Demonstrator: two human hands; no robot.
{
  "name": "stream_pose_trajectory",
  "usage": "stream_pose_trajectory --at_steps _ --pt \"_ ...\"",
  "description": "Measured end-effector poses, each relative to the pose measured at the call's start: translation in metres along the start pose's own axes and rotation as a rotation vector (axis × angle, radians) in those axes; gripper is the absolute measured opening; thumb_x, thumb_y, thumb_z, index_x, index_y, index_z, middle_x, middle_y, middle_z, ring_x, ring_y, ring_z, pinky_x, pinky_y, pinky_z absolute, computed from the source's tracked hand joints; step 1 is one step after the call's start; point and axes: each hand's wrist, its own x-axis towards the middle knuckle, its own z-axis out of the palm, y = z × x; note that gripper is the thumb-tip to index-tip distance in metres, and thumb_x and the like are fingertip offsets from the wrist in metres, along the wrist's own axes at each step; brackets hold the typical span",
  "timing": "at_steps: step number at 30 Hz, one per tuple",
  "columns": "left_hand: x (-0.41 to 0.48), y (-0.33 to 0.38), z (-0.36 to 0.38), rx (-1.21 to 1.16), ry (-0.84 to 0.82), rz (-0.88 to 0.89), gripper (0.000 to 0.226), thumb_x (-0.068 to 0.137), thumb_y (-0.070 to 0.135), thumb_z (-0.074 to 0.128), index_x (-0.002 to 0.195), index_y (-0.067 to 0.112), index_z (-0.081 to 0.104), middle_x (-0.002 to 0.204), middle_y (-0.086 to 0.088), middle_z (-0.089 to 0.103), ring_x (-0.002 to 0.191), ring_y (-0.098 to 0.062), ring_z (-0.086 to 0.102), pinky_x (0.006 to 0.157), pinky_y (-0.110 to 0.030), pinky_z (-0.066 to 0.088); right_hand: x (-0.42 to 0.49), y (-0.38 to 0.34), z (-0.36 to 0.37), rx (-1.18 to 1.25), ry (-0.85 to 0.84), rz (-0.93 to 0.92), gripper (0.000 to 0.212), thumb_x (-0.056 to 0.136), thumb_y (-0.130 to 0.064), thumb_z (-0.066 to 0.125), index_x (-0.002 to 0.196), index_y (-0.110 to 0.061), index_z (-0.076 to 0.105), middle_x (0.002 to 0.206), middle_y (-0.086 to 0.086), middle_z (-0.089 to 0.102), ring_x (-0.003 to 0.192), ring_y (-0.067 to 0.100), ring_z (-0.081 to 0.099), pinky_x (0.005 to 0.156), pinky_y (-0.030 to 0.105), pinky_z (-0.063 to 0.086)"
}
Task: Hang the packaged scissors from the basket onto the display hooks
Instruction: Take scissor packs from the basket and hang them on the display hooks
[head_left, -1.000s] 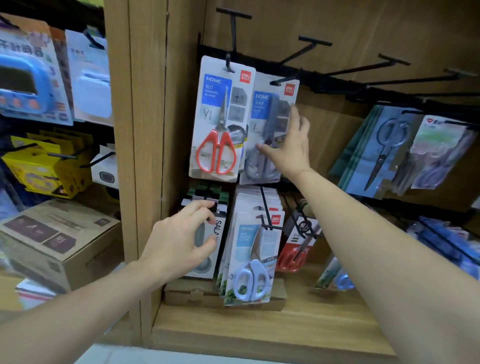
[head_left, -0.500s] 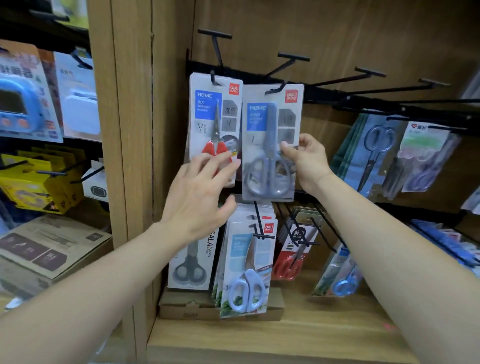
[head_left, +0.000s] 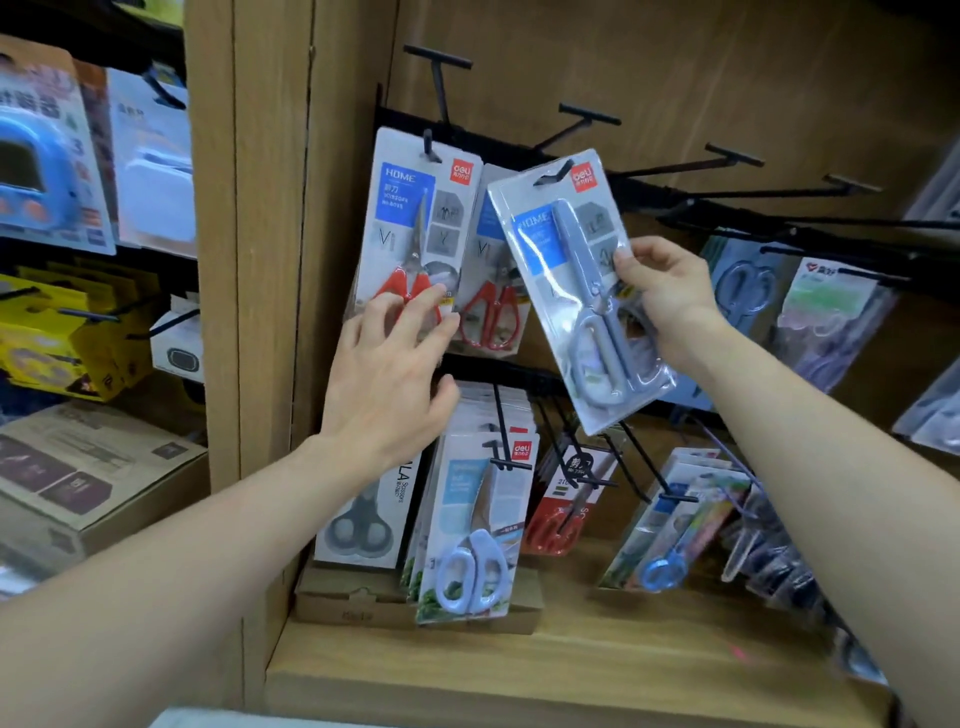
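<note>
- Nearest the viewer, over the front edge of the wooden shelf (head_left: 519, 670), two bare forearms reach in toward the display.
- At the shelf's left end lies a flat cardboard box (head_left: 358, 605). Above it, on the lower row, hangs a pale-blue-handled scissors pack (head_left: 475, 530). A black-handled scissors pack (head_left: 363, 519) hangs to its left, partly behind the left wrist.
- The left hand (head_left: 384, 374) is spread wide with its fingers straight. The fingertips rest on the lower front of a red-handled scissors pack (head_left: 410, 223), and the hand grips nothing.
- The right hand (head_left: 670, 301) pinches the right edge of the grey-handled scissors pack (head_left: 576, 280), thumb on the front and fingers behind. This pack is tilted with its top leaning left, and it overlaps a second red-handled pack (head_left: 491, 312). Whether its hang slot sits on a hook cannot be told.
- The red-handled scissors pack hangs from the leftmost hook (head_left: 428, 145) of the upper rail, close to the wooden upright (head_left: 260, 260).
- Farthest back, T-ended hooks (head_left: 589, 115) jut out from the wooden back panel (head_left: 675, 62) above the rail.
</note>
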Motion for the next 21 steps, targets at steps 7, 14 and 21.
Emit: stream_pose_trajectory --at_steps 7,14,21 --pt "0.006 0.007 -0.009 -0.306 0.162 -0.048 0.052 0.096 0.040 0.049 0.141 0.019 0.062 0.144 0.003 0.059 0.122 -0.023 0.043 0.099 -0.043 0.046 -0.045 -0.003 0.017 0.308 -0.151 0.163 0.010 0.101 -0.016 0.062 0.103 -0.011 0.070 0.087 0.004 0.074 0.073 0.016 0.071 0.066 0.031 0.059" --pt "0.004 0.008 -0.011 -0.408 0.237 -0.071 0.042 0.099 0.036 0.052 0.131 0.015 0.071 0.136 0.002 0.066 0.121 -0.026 0.049 0.098 -0.044 0.046 -0.091 -0.016 0.003 0.483 -0.228 0.166 0.014 0.102 -0.023 0.056 0.100 -0.015 0.068 0.091 0.002 0.071 0.076 0.015 0.070 0.067 0.028 0.060" --pt "-0.007 0.034 -0.001 -0.496 -0.033 0.183 0.043 0.095 0.042 0.049 0.122 0.018 0.073 0.128 0.004 0.069 0.121 -0.020 0.055 0.099 -0.047 0.048 -0.119 0.021 -0.039 0.333 0.002 0.201 0.014 0.103 -0.013 0.057 0.092 -0.011 0.066 0.079 0.003 0.073 0.071 0.017 0.071 0.065 0.031 0.059"
